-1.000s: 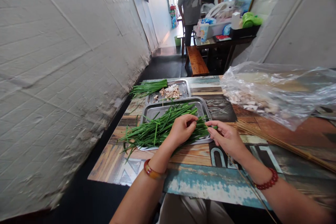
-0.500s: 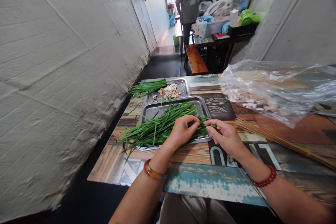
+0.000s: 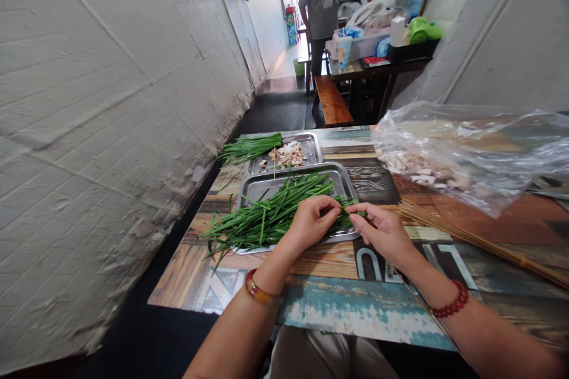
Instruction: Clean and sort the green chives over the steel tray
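Green chives (image 3: pixel 267 216) lie heaped across the near steel tray (image 3: pixel 258 188), tips spilling over its left edge onto the table (image 3: pixel 338 302). Left hand (image 3: pixel 311 222) rests on the stalks, fingers pinched on a few; right hand (image 3: pixel 384 232) just beside it, fingertips pinching the same stalk ends. Bamboo skewers (image 3: pixel 480 243) lie to the right, a clear plastic bag (image 3: pixel 466 151) beyond them, and a second tray (image 3: pixel 311 145) sits behind.

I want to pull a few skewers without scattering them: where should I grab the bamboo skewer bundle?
Pinch the bamboo skewers near their close-packed end beside the right hand, coming from above. They lie flat on the table and run away rightward, probably harder to reach.
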The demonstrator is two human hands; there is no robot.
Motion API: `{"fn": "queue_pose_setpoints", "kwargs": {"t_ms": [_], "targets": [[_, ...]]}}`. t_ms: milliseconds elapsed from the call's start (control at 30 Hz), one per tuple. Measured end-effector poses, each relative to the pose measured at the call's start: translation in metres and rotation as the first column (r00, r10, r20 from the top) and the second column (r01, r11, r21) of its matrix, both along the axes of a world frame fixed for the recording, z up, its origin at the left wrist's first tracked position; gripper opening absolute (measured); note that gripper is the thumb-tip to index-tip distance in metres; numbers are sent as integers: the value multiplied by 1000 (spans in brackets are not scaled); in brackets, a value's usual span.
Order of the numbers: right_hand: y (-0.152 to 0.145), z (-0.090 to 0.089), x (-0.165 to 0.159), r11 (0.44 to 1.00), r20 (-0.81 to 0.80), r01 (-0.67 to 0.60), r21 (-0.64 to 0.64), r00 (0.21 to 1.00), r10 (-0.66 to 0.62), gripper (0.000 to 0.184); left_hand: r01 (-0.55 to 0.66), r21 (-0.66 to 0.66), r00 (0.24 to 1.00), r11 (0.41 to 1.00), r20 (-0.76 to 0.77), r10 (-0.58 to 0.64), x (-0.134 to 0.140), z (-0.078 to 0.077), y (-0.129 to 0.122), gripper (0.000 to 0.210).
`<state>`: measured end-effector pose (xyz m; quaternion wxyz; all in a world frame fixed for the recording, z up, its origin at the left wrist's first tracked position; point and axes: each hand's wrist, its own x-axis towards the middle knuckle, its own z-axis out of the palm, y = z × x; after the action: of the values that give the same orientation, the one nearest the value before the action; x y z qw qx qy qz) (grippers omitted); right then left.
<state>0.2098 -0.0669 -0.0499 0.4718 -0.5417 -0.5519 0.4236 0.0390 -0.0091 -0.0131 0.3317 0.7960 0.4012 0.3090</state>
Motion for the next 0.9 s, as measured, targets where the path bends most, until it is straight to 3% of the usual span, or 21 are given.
{"fn": "queue_pose_setpoints", "kwargs": {"t_ms": [900], "targets": [[-2, 5, -2, 1000, -9, 7, -10, 1000, -7, 30, -10, 6, 1000, 1000, 26, 10, 0, -3, 1, 12]]}}
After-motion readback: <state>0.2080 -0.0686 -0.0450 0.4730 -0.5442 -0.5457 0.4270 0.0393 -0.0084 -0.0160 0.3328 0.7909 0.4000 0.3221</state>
